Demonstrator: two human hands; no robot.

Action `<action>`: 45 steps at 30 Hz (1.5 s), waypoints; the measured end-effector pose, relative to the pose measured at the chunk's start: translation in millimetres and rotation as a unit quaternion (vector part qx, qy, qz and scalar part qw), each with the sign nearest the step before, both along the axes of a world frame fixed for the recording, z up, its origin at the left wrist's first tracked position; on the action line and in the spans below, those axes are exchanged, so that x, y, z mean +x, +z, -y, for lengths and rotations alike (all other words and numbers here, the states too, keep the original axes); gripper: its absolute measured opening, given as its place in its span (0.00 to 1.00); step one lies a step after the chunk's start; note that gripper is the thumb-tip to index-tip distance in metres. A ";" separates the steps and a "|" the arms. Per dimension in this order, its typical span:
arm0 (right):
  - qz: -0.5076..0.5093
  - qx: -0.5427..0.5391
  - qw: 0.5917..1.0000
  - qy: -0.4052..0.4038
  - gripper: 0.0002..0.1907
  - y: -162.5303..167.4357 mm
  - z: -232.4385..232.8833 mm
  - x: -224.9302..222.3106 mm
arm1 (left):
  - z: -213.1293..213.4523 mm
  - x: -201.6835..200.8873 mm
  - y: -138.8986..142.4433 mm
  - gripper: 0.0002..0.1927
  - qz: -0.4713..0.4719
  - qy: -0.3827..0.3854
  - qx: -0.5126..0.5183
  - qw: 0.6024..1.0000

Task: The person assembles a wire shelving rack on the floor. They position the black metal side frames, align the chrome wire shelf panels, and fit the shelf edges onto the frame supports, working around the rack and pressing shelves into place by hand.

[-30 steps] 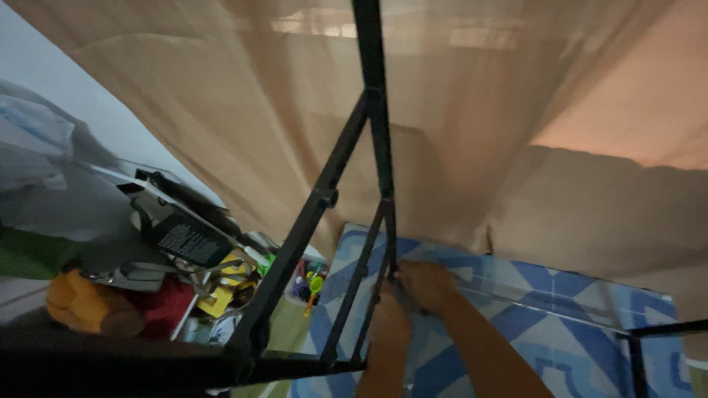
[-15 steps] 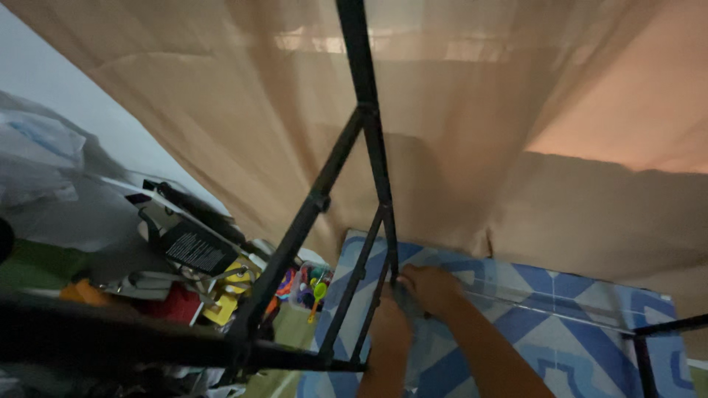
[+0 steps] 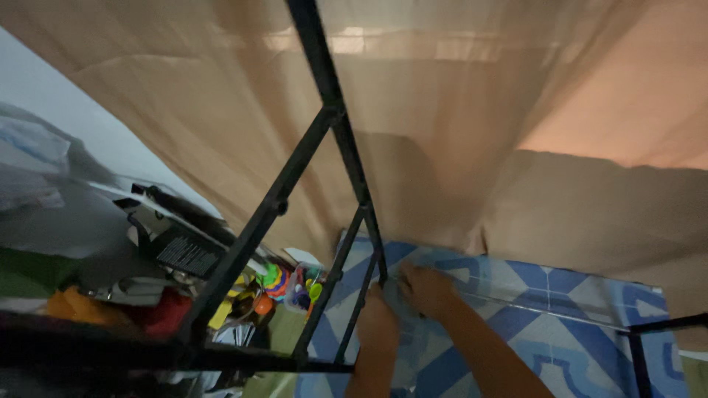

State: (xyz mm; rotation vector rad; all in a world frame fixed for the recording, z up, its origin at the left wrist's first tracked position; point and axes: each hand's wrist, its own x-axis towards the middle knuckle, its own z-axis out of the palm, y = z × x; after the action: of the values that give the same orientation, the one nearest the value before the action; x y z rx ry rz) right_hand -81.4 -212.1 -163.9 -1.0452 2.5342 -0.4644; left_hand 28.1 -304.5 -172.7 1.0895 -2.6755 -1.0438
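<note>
A black metal rack frame (image 3: 346, 155) rises through the middle of the view, its bars meeting low down near my hands. My left hand (image 3: 377, 315) is closed around the lower end of a black upright bar (image 3: 366, 291). My right hand (image 3: 428, 290) lies just to its right, fingers curled against the same joint and resting on a blue and white patterned surface (image 3: 560, 332). Both forearms come in from the bottom edge.
A beige curtain (image 3: 472, 125) hangs across the whole background. To the left a cluttered heap holds bags, a dark flat device (image 3: 184, 254), colourful toys (image 3: 284, 284) and orange and red items (image 3: 110, 309). Another black bar (image 3: 641, 354) stands at the right.
The view has swung slightly left and down, so the frame and clutter sit differently. Both hands have stayed at the same joint of the frame.
</note>
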 end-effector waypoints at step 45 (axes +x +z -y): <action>0.222 -0.614 0.746 -0.130 0.18 252.3 -55.9 78.6 | 7.3 63.5 193.4 0.19 0.197 -0.464 -0.114 0.856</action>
State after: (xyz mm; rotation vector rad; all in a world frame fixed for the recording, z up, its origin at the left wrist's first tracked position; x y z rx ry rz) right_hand -2.8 -156.2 88.5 -0.6954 1.7182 -2.3224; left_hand 91.5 -311.8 20.6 -0.1407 -3.6243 -0.5230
